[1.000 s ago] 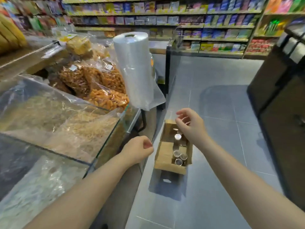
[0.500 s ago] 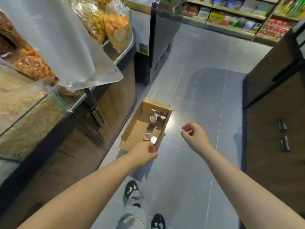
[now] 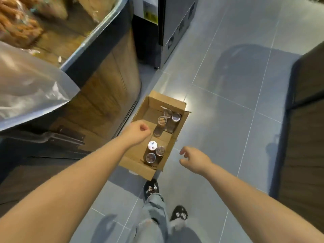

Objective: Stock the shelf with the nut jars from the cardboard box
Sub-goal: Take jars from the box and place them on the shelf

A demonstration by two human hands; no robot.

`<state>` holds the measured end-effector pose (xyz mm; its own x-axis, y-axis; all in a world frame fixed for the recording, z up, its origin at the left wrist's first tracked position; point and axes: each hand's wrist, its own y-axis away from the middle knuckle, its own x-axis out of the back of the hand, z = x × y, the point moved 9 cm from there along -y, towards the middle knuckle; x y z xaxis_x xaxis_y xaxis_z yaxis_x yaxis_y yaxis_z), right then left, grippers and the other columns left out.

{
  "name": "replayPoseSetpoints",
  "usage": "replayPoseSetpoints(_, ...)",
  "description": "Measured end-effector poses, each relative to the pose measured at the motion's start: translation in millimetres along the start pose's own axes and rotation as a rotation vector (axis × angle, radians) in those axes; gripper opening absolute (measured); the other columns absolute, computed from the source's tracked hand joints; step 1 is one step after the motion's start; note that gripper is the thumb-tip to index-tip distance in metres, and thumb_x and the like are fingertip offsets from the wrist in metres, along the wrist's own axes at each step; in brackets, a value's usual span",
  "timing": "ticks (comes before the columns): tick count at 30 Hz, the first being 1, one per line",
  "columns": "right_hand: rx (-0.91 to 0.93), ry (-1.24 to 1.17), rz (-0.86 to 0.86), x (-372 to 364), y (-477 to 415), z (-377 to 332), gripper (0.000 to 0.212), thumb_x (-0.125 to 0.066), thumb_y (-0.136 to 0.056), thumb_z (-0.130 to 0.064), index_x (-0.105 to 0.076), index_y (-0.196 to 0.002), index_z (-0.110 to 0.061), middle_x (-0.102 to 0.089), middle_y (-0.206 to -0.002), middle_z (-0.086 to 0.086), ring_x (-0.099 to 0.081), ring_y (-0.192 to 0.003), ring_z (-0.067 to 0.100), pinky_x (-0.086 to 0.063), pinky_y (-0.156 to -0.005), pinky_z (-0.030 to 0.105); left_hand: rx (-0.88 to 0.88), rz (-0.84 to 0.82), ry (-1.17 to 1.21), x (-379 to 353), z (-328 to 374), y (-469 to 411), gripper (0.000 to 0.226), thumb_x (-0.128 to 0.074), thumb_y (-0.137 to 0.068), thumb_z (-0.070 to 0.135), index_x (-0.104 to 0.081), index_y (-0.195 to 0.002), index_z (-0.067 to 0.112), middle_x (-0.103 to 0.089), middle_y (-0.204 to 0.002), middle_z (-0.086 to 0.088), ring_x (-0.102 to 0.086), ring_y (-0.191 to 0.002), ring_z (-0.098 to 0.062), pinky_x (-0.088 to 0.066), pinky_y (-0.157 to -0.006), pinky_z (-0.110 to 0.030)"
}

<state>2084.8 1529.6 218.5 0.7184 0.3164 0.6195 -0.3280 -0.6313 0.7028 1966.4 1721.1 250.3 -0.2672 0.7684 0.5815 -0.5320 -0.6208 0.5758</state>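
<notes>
A person stands over an open brown cardboard box [image 3: 138, 166] on the grey tiled floor [image 3: 228, 123] of a shop aisle, just right of a wood-fronted display counter [image 3: 105, 95]. Inside it the clear round nut jars [image 3: 150, 157] stand upright in two clusters of three, one in the near right corner and one against the far right wall. The left hand [image 3: 138, 132] hovers above the box's left side, balled into a fist with nothing in it. The right hand [image 3: 194, 159] hangs just outside the box's right wall, fingers gently curled and thumb apart from them, also empty. The shelf to be stocked is not in view. The step in hand looks to be the reach down for jars. It would go best if each hand opened wide, dropped straight over a jar in the near cluster and gripped it round the body rather than the cap. The jars stand packed close, so a straight upward lift should spare the neighbours.
</notes>
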Motion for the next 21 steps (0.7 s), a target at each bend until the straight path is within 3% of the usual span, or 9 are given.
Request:
replayPoseSetpoints(3, 0.072, 0.139, -0.004, -12.6, -66.0, 3.7, 0.039, -0.052, -0.091, -0.037, -0.050, -0.126, -0.020, -0.051, -0.127, 0.007, -0.048, -0.117, 0.027, -0.046, -0.092, 0.038, 0.031, 0.046, 0.019, -5.9, -11.3, -69.8, 0.020, -0.060, -0.088, 0.028, -0.065, -0.105, 0.017, -0.062, -0.102, 0.001, -0.057, -0.097, -0.017, -0.046, -0.083, -0.029)
replayPoseSetpoints(8, 0.187, 0.473, -0.075, -74.2, -183.1, 14.6, 0.045, -0.053, -0.089, -0.043, -0.049, -0.123, -0.013, -0.048, -0.124, 0.011, -0.043, -0.118, 0.032, -0.040, -0.090, 0.039, 0.138, 0.102, 0.033, -58.0, -70.7, -182.4, 0.021, -0.058, -0.089, 0.029, -0.065, -0.103, 0.015, -0.064, -0.102, -0.003, -0.058, -0.099, -0.021, -0.048, -0.088, -0.034)
replayPoseSetpoints(13, 0.242, 0.693, -0.136, -137.1, -289.6, 26.3, 0.054, -0.049, -0.090, -0.044, -0.044, -0.134, -0.013, -0.049, -0.131, 0.010, -0.043, -0.121, 0.030, -0.036, -0.095, 0.039, 0.309, -0.088, -0.212, -157.9, -153.7, -259.9, 0.023, -0.061, -0.086, 0.033, -0.054, -0.106, 0.023, -0.059, -0.118, -0.006, -0.054, -0.108, -0.027, -0.042, -0.087, -0.032)
replayPoseSetpoints(15, 0.245, 0.696, -0.172, -159.8, -322.8, 30.0, 0.054, -0.049, -0.091, -0.042, -0.044, -0.135, -0.013, -0.049, -0.133, 0.010, -0.043, -0.123, 0.030, -0.038, -0.095, 0.038, 0.321, -0.205, -0.302, -202.8, -186.5, -275.5, 0.047, -0.066, -0.085, 0.030, -0.047, -0.128, 0.025, -0.051, -0.131, -0.008, -0.052, -0.114, -0.029, -0.044, -0.092, -0.036)
replayPoseSetpoints(17, 0.228, 0.674, -0.228, -181.2, -346.0, 34.2, 0.052, -0.052, -0.090, -0.042, -0.045, -0.134, -0.014, -0.049, -0.134, 0.010, -0.043, -0.123, 0.030, -0.039, -0.092, 0.036, 0.270, -0.318, -0.379, -244.9, -214.3, -284.6, 0.077, -0.070, -0.082, 0.023, -0.028, -0.146, 0.028, -0.038, -0.142, -0.010, -0.047, -0.122, -0.032, -0.044, -0.100, -0.042)
replayPoseSetpoints(21, 0.186, 0.735, -0.334, -217.7, -371.6, 49.8, 0.059, -0.056, -0.086, -0.049, -0.045, -0.134, -0.017, -0.050, -0.132, 0.008, -0.043, -0.124, 0.030, -0.036, -0.090, 0.036, 0.199, -0.468, -0.390, -300.6, -247.6, -291.9, 0.093, -0.076, -0.076, 0.025, -0.019, -0.148, 0.032, -0.022, -0.143, -0.009, -0.041, -0.126, -0.036, -0.040, -0.104, -0.047)
